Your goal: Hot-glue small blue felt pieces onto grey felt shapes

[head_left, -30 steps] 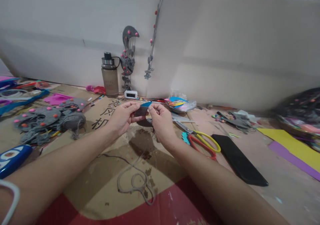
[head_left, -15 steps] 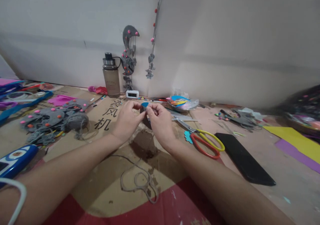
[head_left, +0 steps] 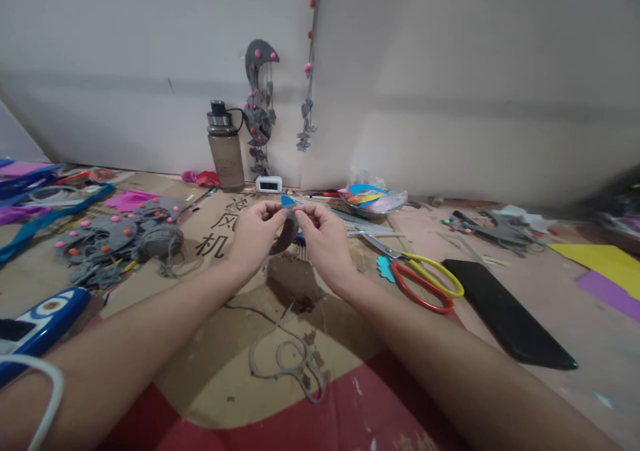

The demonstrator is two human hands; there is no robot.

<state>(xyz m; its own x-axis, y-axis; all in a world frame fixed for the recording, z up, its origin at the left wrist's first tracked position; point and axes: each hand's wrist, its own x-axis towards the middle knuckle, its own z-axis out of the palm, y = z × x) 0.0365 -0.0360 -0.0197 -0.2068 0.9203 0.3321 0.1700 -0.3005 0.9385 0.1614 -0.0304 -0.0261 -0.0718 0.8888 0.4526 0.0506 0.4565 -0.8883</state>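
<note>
My left hand (head_left: 257, 234) and my right hand (head_left: 324, 241) meet over the cardboard, their fingers and thumbs closed in pinches. Between them is a dark grey felt piece (head_left: 286, 237), its lower part showing beneath the fingertips and the rest covered. A small blue piece (head_left: 287, 200) pokes up above the fingertips; whether it is fixed to the felt I cannot tell. Below the hands, a grey cord (head_left: 290, 364) lies in loose loops on the cardboard (head_left: 200, 384).
To the right are scissors (head_left: 423, 281) with red and yellow handles and a black phone (head_left: 505, 311). Decorated grey felt shapes (head_left: 117, 234) and a blue device (head_left: 55, 317) lie left. A bottle (head_left: 227, 154), a small clock (head_left: 269, 184) and a dish (head_left: 373, 207) stand behind.
The view has shifted slightly, so most things sit a little further right. Between my hands the felt has turned, and more of it shows beside the left fingers. Both pinches stay closed.
</note>
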